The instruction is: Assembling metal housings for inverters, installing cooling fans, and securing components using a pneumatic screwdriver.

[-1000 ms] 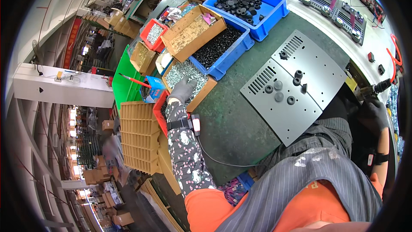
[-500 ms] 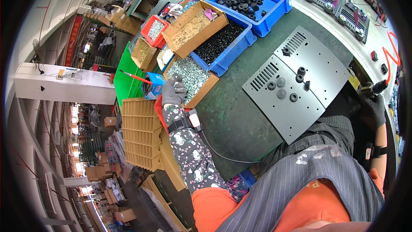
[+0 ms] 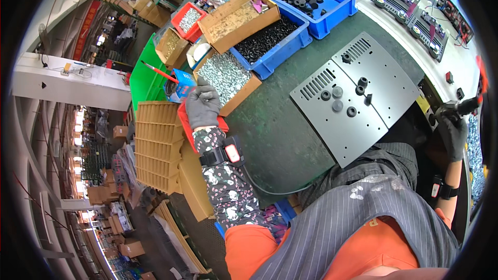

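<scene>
Green bench mat (image 3: 280,135), factory floor beyond. Grey vented metal panel (image 3: 353,103) lies flat w/ black grommets (image 3: 363,82) loose on it. Cardboard box of silver screws (image 3: 224,77) sits at L edge. Left hand (image 3: 203,105), gloved, curled at box rim; can't tell if holding screws. Right hand (image 3: 452,127), gloved, closed around black tool grip (image 3: 459,108), well apart from panel. Risk: a jog of the wrist could drop screws off bench; loose grommets may roll if panel gets nudged.

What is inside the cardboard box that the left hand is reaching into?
The cardboard box holds a heap of small silver screws. The gloved left hand covers its near corner, so whatever the fingers grip is hidden.
</scene>
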`<state>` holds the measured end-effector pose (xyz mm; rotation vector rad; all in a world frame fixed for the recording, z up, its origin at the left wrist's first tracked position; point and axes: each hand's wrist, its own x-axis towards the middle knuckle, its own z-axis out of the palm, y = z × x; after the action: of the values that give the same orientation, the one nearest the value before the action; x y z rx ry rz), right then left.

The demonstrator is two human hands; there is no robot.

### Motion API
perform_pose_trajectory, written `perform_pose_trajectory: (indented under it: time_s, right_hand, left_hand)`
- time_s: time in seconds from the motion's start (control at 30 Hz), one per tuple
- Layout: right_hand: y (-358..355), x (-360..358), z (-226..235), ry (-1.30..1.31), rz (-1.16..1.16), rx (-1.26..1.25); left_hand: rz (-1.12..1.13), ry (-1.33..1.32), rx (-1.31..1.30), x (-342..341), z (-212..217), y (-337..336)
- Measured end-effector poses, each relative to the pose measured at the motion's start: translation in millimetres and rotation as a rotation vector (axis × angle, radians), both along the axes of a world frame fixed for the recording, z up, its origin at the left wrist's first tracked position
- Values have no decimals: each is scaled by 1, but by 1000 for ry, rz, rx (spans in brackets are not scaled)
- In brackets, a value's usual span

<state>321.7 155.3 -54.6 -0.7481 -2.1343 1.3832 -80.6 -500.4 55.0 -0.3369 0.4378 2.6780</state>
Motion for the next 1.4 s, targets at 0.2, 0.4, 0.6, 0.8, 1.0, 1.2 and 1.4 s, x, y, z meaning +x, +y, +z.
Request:
perform_pose_trajectory:
  time_s: [0.2, 0.4, 0.6, 0.8, 1.0, 1.2, 1.4]
  right_hand:
    - [-6, 3, 105, 602, 305, -269]
    - [-141, -131, 152, 639, 1309, -1012]
    - [-234, -170, 189, 779, 1123, -710]
    - [-257, -186, 185, 838, 1010, -695]
    - [-260, -183, 179, 864, 963, -745]
    - [-258, -179, 174, 840, 940, -818]
    - [-248, -176, 165, 852, 963, -963]
  left_hand:
    - [-104, 184, -124, 84, -9, 66]
    - [-241, 112, -89, 155, -19, 136]
    - [-301, 30, -99, 200, -35, 168]
    - [-419, 100, -83, 219, -46, 182]
    - [-486, 156, -48, 221, -44, 189]
    - [-475, 117, -164, 223, -39, 193]
    - [-607, 133, -36, 221, -39, 193]
